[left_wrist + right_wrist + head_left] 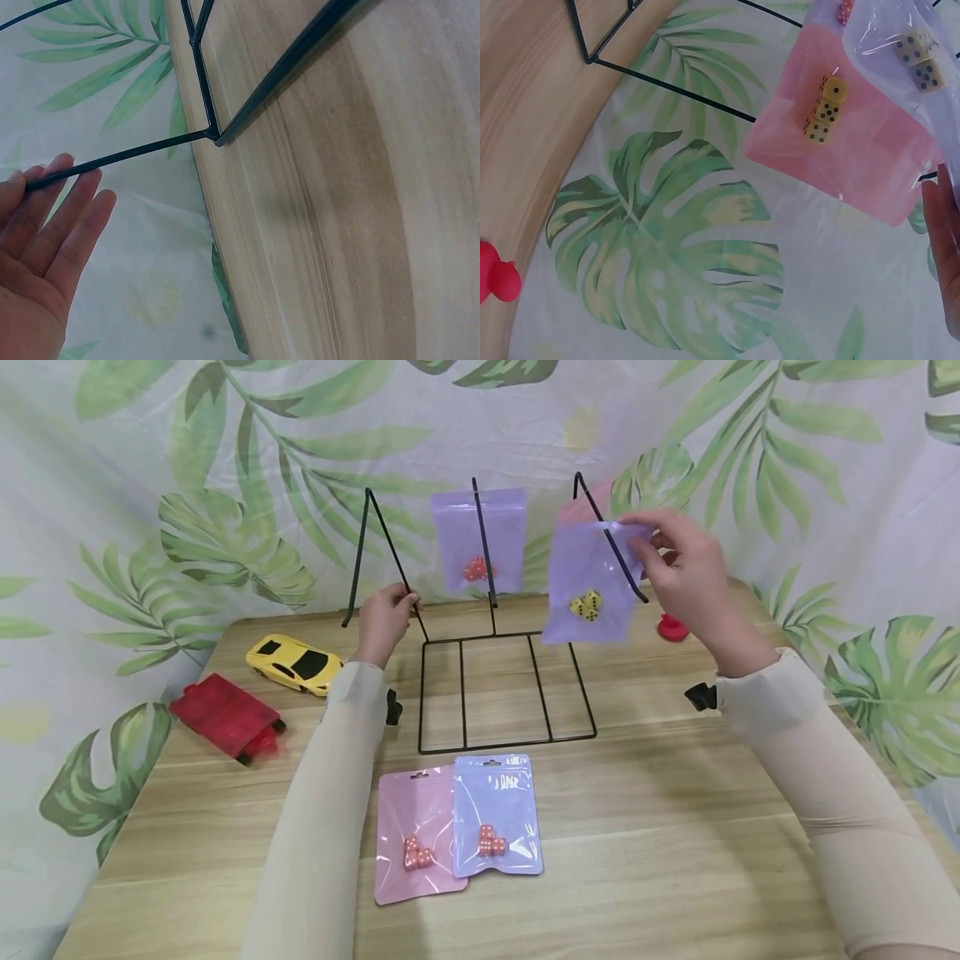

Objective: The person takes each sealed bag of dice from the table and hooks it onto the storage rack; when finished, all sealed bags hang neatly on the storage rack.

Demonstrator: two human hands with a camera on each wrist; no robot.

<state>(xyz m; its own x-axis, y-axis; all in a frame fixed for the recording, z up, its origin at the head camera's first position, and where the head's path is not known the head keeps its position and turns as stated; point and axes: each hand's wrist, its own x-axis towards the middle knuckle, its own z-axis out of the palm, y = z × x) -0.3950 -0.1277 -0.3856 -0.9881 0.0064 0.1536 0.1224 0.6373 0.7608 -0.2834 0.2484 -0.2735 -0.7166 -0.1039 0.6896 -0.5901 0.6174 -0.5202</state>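
Observation:
My right hand [686, 572] pinches the top right corner of a purple zip bag [566, 560] with yellow dice [587, 605] inside. The bag is at the right arm of a black wire rack [507, 746]; the arm's front end shows before it. Behind it hangs a pink bag [780, 135], also with yellow dice [826, 111]. On the middle arm hangs another purple bag [453, 539] with red dice. My left hand [382, 622] holds the rack's left upright between thumb and fingers; in the left wrist view this hand [45, 255] has its other fingers extended.
A pink bag [393, 810] and a blue bag [517, 810], both with reddish dice, lie overlapping before the rack. At left are a yellow toy car [296, 664] and a red toy vehicle [225, 714]. A red object [672, 627] sits at right. A leaf-print cloth hangs behind.

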